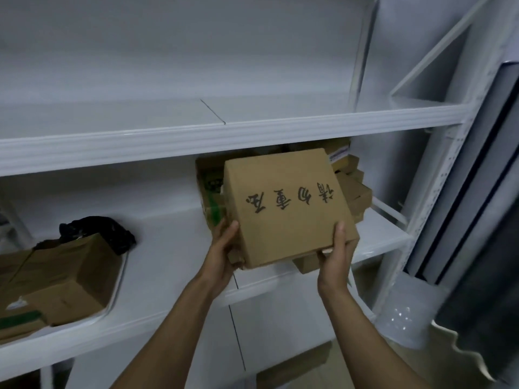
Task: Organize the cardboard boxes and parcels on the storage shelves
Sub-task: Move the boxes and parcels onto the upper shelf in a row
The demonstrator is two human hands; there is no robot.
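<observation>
The upper shelf (140,116) showed open white board across its width. On the middle shelf (168,248), a bare stretch lay between cardboard boxes (64,276) and a black bundle (98,231) at the left and a crowded stack of small boxes (354,192) at the right, fronted by the held box (286,209).

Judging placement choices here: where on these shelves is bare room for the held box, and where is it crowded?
The upper shelf is bare across its visible width. On the middle shelf, a bare stretch lies between the black bundle and the stacked boxes. Crowded: the right end behind the held box, and the left end with the brown carton.
</observation>
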